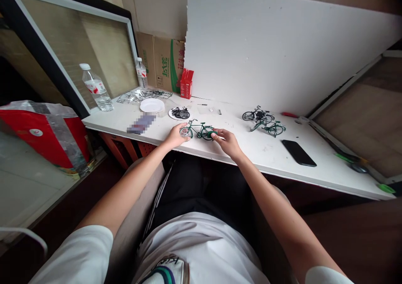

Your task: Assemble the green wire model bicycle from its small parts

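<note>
A small green model bicycle (197, 130) stands upright near the front edge of the white table, between my two hands. My left hand (176, 136) is closed on its wheel at the left end, below the handlebar. At the other end, my right hand (226, 142) pinches a small green part (214, 134) beside the rear wheel. Whether that part is joined to the bicycle I cannot tell. Behind it, a white dish (171, 115) holds black wheels and other small black parts (181, 113).
A black model bicycle (256, 114) and another green one (274, 128) stand to the right, near a black phone (298, 152). Water bottles (98, 90), a white plate (152, 105), a red box (186, 84) and a carton (163, 62) are at the left and back. A white board (270, 49) rises behind.
</note>
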{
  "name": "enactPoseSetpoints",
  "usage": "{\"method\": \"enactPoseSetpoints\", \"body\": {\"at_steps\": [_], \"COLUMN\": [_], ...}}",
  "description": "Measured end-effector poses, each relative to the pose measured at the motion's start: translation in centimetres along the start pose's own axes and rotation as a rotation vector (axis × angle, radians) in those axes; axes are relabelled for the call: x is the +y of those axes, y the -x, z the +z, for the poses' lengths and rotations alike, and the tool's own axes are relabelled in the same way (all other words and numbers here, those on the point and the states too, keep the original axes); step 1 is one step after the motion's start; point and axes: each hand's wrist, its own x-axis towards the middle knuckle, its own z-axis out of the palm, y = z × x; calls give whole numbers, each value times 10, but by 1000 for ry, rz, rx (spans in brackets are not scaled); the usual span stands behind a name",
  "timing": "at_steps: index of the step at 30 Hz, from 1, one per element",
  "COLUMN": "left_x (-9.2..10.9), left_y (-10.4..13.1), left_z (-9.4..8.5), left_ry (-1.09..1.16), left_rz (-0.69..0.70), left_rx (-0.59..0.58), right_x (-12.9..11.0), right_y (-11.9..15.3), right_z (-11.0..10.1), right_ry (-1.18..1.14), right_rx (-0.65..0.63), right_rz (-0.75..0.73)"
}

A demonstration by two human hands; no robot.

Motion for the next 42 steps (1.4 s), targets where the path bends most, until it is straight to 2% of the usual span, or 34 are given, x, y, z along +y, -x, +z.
{"method": "enactPoseSetpoints", "body": {"at_steps": [10,13,17,24,29,33,35,37,42], "left_x": [20,24,32,45,50,55,58,61,62], "left_y": [5,4,8,18,20,22,24,25,27], "left_z": [9,11,15,24,25,23,23,23,23], "left_ry": [317,352,360,377,378,323,315,310,304], "left_rz": [-88,-48,51,127,179,206,215,222,242], "left_rx": [71,119,109,35,44,69,66,64,50], "right_x": [6,4,3,-7,-19,-23,-23,-22,-21], "right_y": [-2,-2,-1,4,11,15,15,15,14], "right_z": [-2,-3,-4,-3,-2,0,1,2,0], "right_ry": [-32,-12,129,255,402,595,617,605,566], "right_rx": [10,10,78,184,356,407,411,411,387], "right_rz": [-58,-84,-118,-301,-537,-690,-764,-801,-788]}}
